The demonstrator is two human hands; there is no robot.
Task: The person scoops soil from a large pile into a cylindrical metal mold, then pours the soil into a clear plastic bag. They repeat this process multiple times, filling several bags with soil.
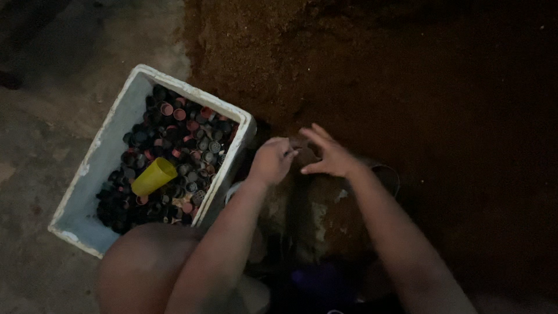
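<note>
Head view, dim light. Both hands met at the centre of the frame, at the lower edge of a mound of brown soil [372, 75] that filled the upper right. The left hand [272, 160] was curled, its fingers closed around a small dark object, probably a small pot [299, 152], though blur and shadow left its form uncertain. The right hand [331, 156] was half spread, fingers fanned, its fingertips touching the same object from the other side. The step in hand appeared to be the packing of soil into that pot, held between the hands just beside the mound. Judged from this, the following move would call for a firm grip by the left hand and a scooping or pressing action by the right.

At centre left stood a white foam box [110, 139], rectangular, thick-walled and chipped along its rim. It held a heap of small round plastic pots [174, 157], mostly black with some reddish ones, several showing perforated bases. A yellow plastic cup [153, 177] lay tilted on the heap. The floor [46, 87] at left was rough grey concrete, stained in patches. The soil looked fine, loose and crumbly.
</note>
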